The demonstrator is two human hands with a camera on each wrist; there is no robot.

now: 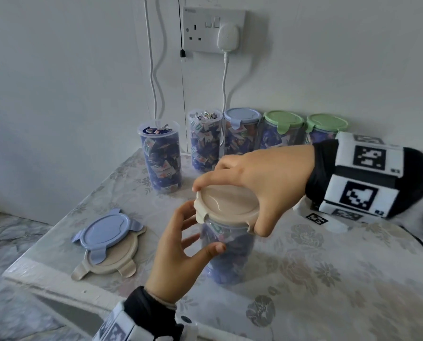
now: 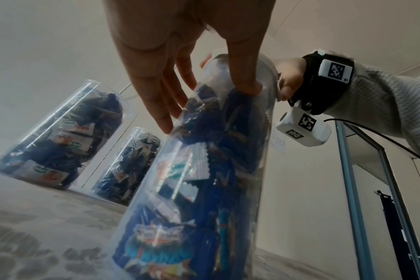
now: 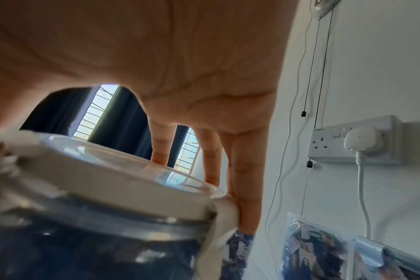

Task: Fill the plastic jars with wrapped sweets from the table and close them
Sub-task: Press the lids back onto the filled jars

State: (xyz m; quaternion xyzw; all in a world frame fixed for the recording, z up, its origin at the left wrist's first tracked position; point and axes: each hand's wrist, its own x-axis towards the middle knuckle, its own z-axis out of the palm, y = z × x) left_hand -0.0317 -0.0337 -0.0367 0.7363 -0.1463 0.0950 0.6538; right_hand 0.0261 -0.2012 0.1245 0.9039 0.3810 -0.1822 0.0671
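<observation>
A clear plastic jar (image 1: 232,257) packed with blue-wrapped sweets stands upright in the middle of the table. A beige lid (image 1: 226,205) sits on its mouth. My right hand (image 1: 242,183) reaches over from the right and grips the lid by its rim, thumb on the near side. One fingertip (image 3: 246,189) presses a lid tab (image 3: 223,214) at the rim. My left hand (image 1: 193,232) holds the jar just under the lid, thumb in front and fingers behind. In the left wrist view the jar (image 2: 204,189) fills the centre, my thumb (image 2: 245,75) pressed on its wall.
Two full, lidless jars (image 1: 160,156) (image 1: 205,141) stand at the back. Beside them are closed jars, one with a blue lid (image 1: 241,114) and two with green lids (image 1: 283,119) (image 1: 327,121). A loose blue lid (image 1: 107,232) lies on a beige lid (image 1: 116,263) near the table's left edge (image 1: 33,254). Cables hang from a wall socket (image 1: 212,30).
</observation>
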